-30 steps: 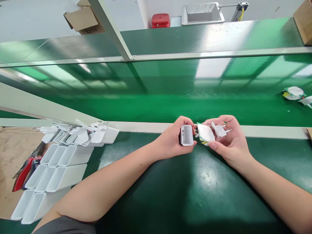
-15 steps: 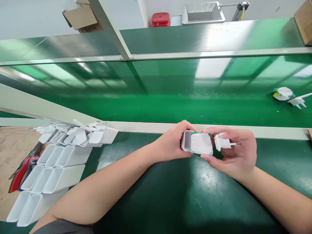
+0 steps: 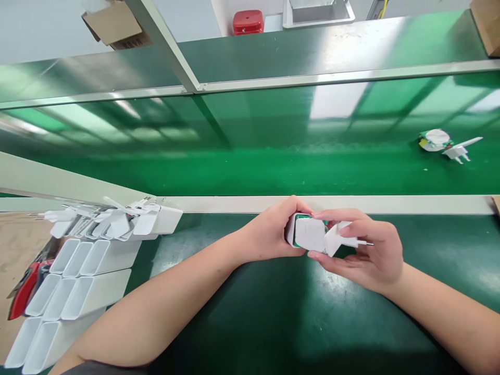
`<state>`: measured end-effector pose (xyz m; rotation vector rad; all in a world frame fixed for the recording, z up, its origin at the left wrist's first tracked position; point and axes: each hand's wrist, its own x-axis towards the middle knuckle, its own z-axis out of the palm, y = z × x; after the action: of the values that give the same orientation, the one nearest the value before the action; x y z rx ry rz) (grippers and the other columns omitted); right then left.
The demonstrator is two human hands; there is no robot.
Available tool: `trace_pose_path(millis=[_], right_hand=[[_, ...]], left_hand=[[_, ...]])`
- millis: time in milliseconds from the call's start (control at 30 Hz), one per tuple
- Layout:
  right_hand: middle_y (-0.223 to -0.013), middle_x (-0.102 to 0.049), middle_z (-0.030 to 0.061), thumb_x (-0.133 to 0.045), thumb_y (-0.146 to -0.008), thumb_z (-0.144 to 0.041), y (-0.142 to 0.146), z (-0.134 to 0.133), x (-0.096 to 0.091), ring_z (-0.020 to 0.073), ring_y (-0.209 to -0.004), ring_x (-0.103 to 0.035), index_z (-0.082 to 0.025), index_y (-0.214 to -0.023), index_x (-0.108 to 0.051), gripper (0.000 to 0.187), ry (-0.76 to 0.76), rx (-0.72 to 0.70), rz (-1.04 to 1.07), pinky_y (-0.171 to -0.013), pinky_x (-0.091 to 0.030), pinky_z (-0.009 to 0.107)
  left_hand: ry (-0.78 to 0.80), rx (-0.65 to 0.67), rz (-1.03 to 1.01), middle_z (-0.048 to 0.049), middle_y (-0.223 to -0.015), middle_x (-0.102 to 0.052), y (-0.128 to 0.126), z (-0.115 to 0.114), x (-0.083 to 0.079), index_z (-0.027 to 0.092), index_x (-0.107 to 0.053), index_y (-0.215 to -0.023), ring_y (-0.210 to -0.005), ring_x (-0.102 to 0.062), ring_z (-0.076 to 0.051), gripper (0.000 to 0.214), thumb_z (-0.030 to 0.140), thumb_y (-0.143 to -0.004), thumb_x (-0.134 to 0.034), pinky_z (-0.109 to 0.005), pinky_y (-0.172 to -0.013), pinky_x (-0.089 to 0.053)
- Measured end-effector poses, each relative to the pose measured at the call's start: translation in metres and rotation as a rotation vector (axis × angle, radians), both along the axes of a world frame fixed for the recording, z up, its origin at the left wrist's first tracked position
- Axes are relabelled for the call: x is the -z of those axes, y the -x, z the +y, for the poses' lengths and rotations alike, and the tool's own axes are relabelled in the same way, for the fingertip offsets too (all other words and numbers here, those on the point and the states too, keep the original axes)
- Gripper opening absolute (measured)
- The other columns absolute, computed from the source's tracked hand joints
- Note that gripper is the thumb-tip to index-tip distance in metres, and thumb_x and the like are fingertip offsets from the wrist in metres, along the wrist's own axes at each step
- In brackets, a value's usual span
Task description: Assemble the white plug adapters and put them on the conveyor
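- The left hand [image 3: 269, 229] is closed snugly around a white plastic charger casing [image 3: 291, 230], which it holds just above the green tabletop [image 3: 250, 323].
- The right hand [image 3: 365, 255] is curled narrow around a white two-pin plug piece [image 3: 339, 235], with a metal pin [image 3: 365, 242] poking out past the fingers.
- A green-edged circuit board [image 3: 310, 234], faced with a white sheet, sits between the hands, right up against the casing's end. How far it has gone in, I can't tell.
- The hands nearly meet around these three parts, and the fingertips of both overlap the board.
- Farther off, on the green conveyor belt [image 3: 273, 172], another white-faced board [image 3: 435, 139] lies just beside another plug piece [image 3: 459, 152].
- A cream rail [image 3: 351, 204] runs between the belt and the tabletop.
- To the left stand rows of white casings [image 3: 105, 255], with more plug pieces [image 3: 117, 221] at their far end, all on brown paper [image 3: 19, 250] — red-handled pliers [image 3: 23, 291] lie beside them.
- Beyond the belt are a red box [image 3: 248, 23] and a metal tray [image 3: 318, 8].
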<state>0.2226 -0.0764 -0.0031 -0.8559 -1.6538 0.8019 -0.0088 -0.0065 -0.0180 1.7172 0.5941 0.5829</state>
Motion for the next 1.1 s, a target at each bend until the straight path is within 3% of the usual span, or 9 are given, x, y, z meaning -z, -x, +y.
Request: trace_pose_path(millis=[167, 667, 1100], right_hand=[[-0.130, -0.079, 0.0078, -0.094, -0.081, -0.015, 0.000, -0.002, 0.001, 0.0277, -0.101, -0.083, -0.036, -0.111, -0.063, 0.048, -0.005, 0.007, -0.073, -0.079, -0.072, 0.042], [-0.132, -0.076, 0.0151, -0.090, -0.084, -0.010, -0.002, -0.003, 0.006, 0.0258, -0.111, -0.081, -0.026, -0.118, -0.060, 0.049, -0.117, -0.021, -0.141, -0.092, -0.070, 0.038], [-0.133, -0.077, 0.0124, -0.098, -0.079, -0.016, 0.002, -0.002, 0.011, 0.0273, -0.112, -0.078, -0.029, -0.133, -0.059, 0.068, -0.131, -0.026, -0.076, -0.094, -0.066, 0.044]], left_hand=[[-0.006, -0.009, -0.008, -0.0091, -0.123, -0.074, -0.001, 0.000, -0.003, 0.025, -0.057, -0.125, -0.103, -0.073, -0.025, 0.061, 0.033, -0.077, -0.096, -0.035, -0.083, -0.057], [-0.039, -0.001, -0.078, -0.0095, -0.125, -0.076, -0.004, 0.001, -0.005, 0.024, -0.060, -0.122, -0.106, -0.075, -0.025, 0.059, 0.037, -0.078, -0.097, -0.033, -0.084, -0.058], [-0.048, 0.001, -0.038, -0.0071, -0.115, -0.075, -0.003, -0.002, -0.003, 0.022, -0.059, -0.121, -0.097, -0.072, -0.022, 0.059, 0.036, -0.078, -0.097, -0.031, -0.077, -0.055]])
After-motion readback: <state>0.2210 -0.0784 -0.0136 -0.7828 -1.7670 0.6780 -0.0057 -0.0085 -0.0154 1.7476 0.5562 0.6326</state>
